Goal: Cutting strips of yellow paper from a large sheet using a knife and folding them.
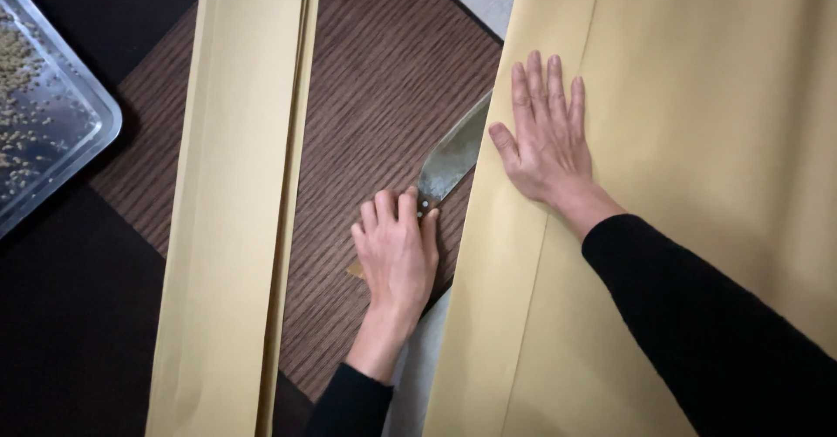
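Black-sleeved right hand (545, 145) lies flat, fingers together, on a large tan paper sheet (689, 184) with one lengthwise crease, spread over the dark wood-grain table (375, 79). Left hand (398, 249) is clamped on the wooden handle of a broad grey-bladed knife (452, 160) at the sheet's edge.

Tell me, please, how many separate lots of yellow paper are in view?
2: a narrow folded stack on the left, and a wide sheet on the right under the flat right hand. More may lie hidden underneath.
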